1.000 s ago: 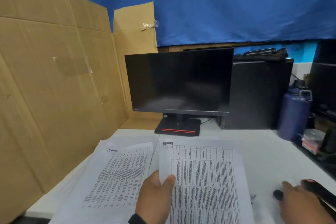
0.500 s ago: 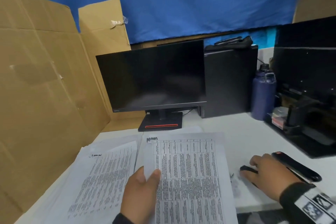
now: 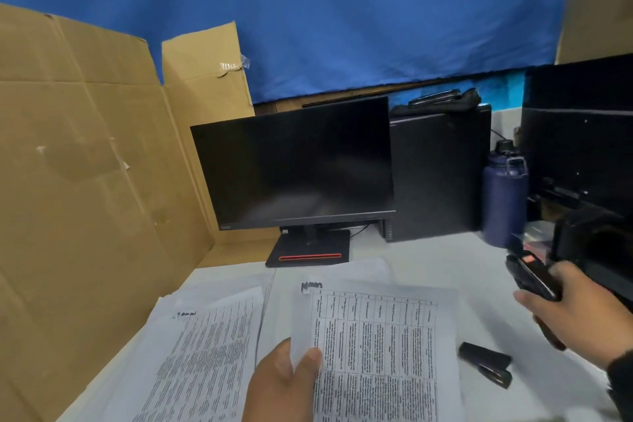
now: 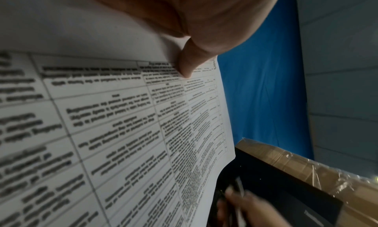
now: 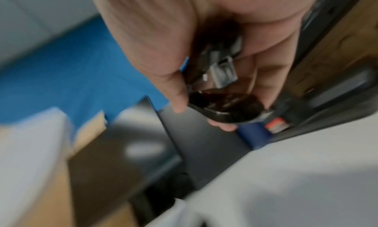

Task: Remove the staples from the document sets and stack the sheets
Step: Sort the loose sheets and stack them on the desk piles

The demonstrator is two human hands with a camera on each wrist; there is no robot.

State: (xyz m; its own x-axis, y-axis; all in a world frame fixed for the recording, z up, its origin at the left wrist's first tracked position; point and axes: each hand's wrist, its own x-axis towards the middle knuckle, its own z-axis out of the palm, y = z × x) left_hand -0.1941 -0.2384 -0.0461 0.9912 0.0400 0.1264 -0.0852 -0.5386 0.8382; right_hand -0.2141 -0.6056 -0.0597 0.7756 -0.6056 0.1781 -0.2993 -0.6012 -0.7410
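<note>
1. Head view puts the white printed document set with a table grid [image 3: 373, 346] in front of you on the white desk [image 3: 445, 260], long axis running away from you.
2. Your left hand [image 3: 281, 384] pinches its near left edge, thumb [image 4: 186, 63] on top.
3. Your right hand [image 3: 579, 312], off to the right and raised, is curled round a black stapler-like tool [image 3: 531, 279]; its exact type is unclear.
4. A small black tool [image 3: 486, 363] lies just right of the sheets, nearer your right hand.
5. The stapled corner probably sits at the far left, well across from that hand.
</note>
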